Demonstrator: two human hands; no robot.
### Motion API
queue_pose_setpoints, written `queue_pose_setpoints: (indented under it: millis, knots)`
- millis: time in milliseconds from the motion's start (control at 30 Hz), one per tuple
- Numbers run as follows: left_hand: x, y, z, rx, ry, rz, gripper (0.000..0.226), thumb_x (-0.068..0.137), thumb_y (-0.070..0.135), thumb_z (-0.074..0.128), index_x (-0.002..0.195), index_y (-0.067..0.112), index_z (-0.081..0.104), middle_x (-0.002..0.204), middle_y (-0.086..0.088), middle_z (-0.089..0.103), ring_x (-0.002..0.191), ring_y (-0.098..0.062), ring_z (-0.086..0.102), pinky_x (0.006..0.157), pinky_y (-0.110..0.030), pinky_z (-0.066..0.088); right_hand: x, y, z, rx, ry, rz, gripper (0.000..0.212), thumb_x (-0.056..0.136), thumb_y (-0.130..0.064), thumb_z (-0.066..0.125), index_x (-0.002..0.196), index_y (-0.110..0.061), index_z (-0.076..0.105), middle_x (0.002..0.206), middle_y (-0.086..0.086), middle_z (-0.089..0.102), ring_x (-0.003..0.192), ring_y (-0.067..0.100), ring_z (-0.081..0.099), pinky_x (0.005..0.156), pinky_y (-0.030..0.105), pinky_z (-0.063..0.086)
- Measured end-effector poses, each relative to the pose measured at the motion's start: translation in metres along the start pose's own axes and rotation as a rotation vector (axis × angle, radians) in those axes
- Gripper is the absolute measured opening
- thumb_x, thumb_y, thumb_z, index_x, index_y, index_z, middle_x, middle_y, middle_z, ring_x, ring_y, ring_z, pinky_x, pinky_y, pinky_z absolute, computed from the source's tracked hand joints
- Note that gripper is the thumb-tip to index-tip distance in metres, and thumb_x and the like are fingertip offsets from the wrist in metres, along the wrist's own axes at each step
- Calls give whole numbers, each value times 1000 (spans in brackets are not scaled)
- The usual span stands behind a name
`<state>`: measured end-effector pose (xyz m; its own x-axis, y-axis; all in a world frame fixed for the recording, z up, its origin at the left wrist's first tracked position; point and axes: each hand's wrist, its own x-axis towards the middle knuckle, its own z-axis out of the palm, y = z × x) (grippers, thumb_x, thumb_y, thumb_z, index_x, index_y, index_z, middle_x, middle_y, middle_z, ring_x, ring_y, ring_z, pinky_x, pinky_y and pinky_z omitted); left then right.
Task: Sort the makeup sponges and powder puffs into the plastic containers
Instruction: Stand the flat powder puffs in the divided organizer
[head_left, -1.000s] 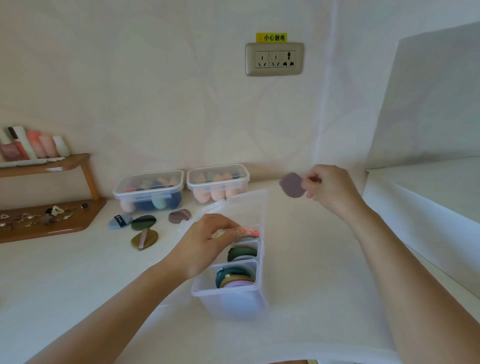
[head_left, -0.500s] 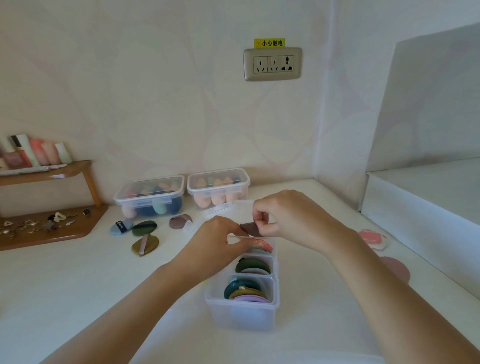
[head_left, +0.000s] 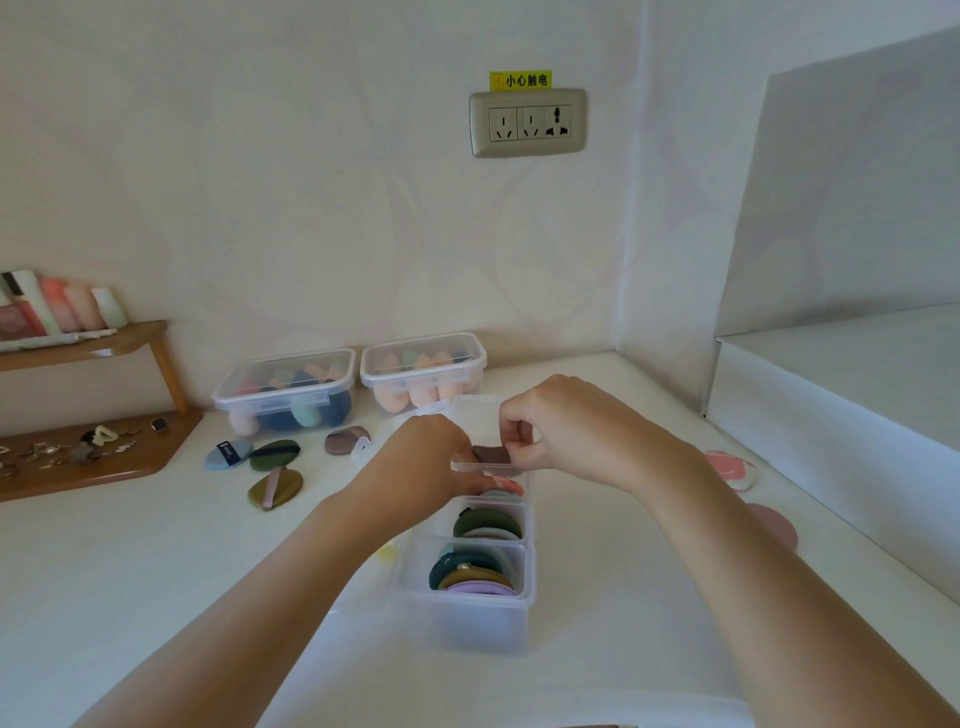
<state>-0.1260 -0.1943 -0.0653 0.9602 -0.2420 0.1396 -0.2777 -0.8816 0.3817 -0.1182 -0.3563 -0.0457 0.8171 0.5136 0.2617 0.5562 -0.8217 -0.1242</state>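
A clear divided container (head_left: 467, 618) stands open in front of me, its compartments holding upright powder puffs (head_left: 475, 574). My right hand (head_left: 566, 431) pinches a brown puff (head_left: 491, 454) over the far compartment. My left hand (head_left: 421, 467) reaches into that same compartment, its fingers curled among the puffs there; what they hold is hidden. Loose puffs lie on the table: blue (head_left: 227, 453), dark green (head_left: 275, 453), olive (head_left: 275, 488) and brown-pink (head_left: 347, 439) on the left, a pink one (head_left: 730, 467) and a mauve one (head_left: 774, 525) on the right.
Two lidded clear boxes (head_left: 288, 387) (head_left: 423, 366) with makeup sponges stand against the back wall. A wooden shelf (head_left: 88, 457) with small trinkets and tubes is at the left. A raised white ledge (head_left: 841, 395) borders the right side.
My right hand brought the brown puff from the raised right side down to the container's far compartment. The left hand stayed at that compartment. The view shifted slightly.
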Motion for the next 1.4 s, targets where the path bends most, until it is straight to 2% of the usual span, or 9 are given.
queue_pose_setpoints:
  millis: [300,467,667,800,933,1033,1167,1333,1400]
  knots:
    - [1,-7,6,61,86,-52,35,70,48,75,88,18,70,90,5,61,79,-10,51,65,-19,36,8,1,3,288,-230,50,22,90,-26,55,106,-25,69,89,-8,63,73,7,52,60,22,38]
    - [-1,-10,7,138,220,0,53,58,63,72,94,25,60,109,8,53,96,-8,47,76,-18,36,15,3,14,94,-164,37,25,91,-15,49,99,-21,72,81,-3,60,78,19,55,63,29,41]
    - [1,-15,6,14,90,82,38,70,48,74,104,34,64,97,19,62,80,4,53,66,-4,34,26,-3,13,48,-377,42,35,91,-7,42,107,-20,70,80,-5,57,82,19,51,66,27,40]
    - [1,-16,4,40,62,135,25,76,44,71,96,30,72,91,16,65,69,11,48,59,-2,31,16,8,7,234,-210,35,21,86,-14,57,90,-23,75,74,-15,62,72,1,57,63,16,41]
    - [-3,-11,0,12,57,148,26,77,46,67,95,28,73,82,21,53,68,12,46,55,-1,33,-8,31,-1,547,54,180,9,84,-20,66,78,-22,71,71,-16,66,54,0,56,57,18,45]
    - [-6,-10,-2,2,51,157,27,78,48,66,96,28,73,85,19,56,69,12,46,59,3,34,-26,55,6,486,127,364,18,90,-16,57,77,-23,67,80,-16,65,67,7,60,59,20,41]
    - [-7,-7,-2,55,14,168,32,83,46,60,109,31,69,114,10,63,84,3,43,60,1,25,-44,83,11,161,10,720,36,93,-6,37,119,-19,58,128,5,54,114,24,52,89,30,48]
    - [-11,-5,-1,82,2,212,35,86,44,54,115,30,66,120,8,62,93,0,44,74,-7,27,-54,106,12,-73,-217,930,15,89,-5,43,83,-5,57,93,12,60,93,28,58,68,23,41]
    - [-11,-6,0,92,2,239,34,87,43,53,116,29,66,119,7,62,93,0,43,79,-8,26,-52,118,20,-91,-212,949,21,88,-7,48,105,-5,61,109,11,63,104,29,60,74,24,43]
